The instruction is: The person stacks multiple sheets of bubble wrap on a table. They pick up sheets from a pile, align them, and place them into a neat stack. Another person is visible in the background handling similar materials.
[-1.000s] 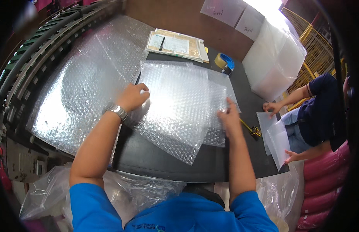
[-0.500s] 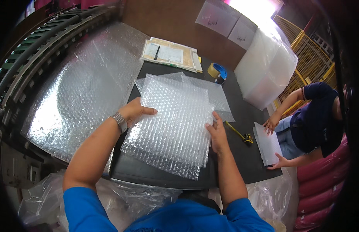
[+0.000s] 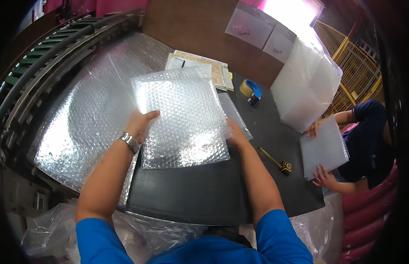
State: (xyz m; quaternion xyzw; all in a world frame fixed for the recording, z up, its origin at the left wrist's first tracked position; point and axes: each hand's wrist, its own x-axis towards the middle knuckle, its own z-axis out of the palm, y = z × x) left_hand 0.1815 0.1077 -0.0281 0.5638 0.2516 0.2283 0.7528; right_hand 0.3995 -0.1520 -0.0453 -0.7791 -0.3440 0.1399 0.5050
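Several clear bubble wrap sheets (image 3: 182,123) are raised over the black tabletop (image 3: 187,193), tilted with their far edges toward the papers. My left hand (image 3: 140,126), below a metal watch, is closed on their left edge with the thumb on top. On the right edge, my right hand (image 3: 235,133) grips the same sheets; its fingertips are partly hidden behind the plastic. Another bubble wrap piece (image 3: 235,114) lies on the table, partly covered by the held ones. A yellow tape measure (image 3: 284,167) rests to the right of my right forearm.
Wide bubble wrap (image 3: 94,110) covers the left side, beside a roller conveyor (image 3: 41,61). Papers (image 3: 220,75) and a blue tape dispenser (image 3: 253,92) sit at the back. A tall wrapped stack (image 3: 305,83) stands right. A co-worker holds bubble wrap sheets (image 3: 325,147) at the right edge.
My hands have lifted the sheets and moved them away from me and slightly left, baring the near tabletop. The co-worker's sheets have been raised and turned.
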